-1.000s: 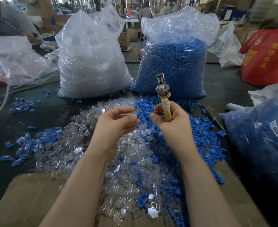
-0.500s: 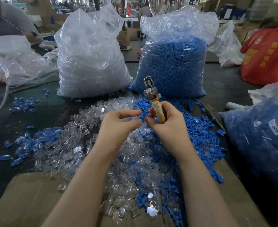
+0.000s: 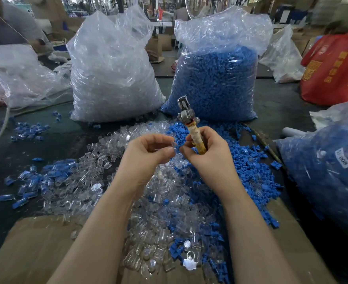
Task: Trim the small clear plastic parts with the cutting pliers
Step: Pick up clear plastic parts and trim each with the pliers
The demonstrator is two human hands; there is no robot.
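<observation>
brown corrugated cardboard sheet [image 3: 36,249] nearest, under both forearms, carrying the near end of a loose heap of small clear plastic parts [image 3: 154,214] mixed with small blue plastic caps [image 3: 249,171] on the right.

above the heap: left hand [image 3: 146,154] palm-up, fingers curled, pinching one small clear plastic part [image 3: 173,144] between thumb and forefinger at the tips. right hand [image 3: 208,152] just beside it, fingertips nearly touching the left's, wrapped narrow and firm round the tape-bound yellow handles of the metal cutting pliers [image 3: 189,124]. pliers tilted up and away, metal head well above the held part and pointing off toward the bags; blades apart or closed, cannot tell.

risks, as judged from here:
- part so small and clear, easily squeezed out of the pinch and lost among identical pieces below, since nothing but two fingertips holds it.
- head to be swung down to fingertips sitting right next to the cut; a nip on the left forefinger likely if brought in blind.
- blades meeting the body instead of the excess, spoiling the piece, because edges of clear plastic hard to read.
- trimmed pieces dropped back into the untrimmed heap, with no visible separation.

further back: tall clear bag of clear plastic parts [image 3: 111,74] on the left, tall clear bag of blue plastic caps [image 3: 216,78] beside it, both upright on the dark work surface [image 3: 281,103]. red printed bag [image 3: 332,66] far right.
</observation>
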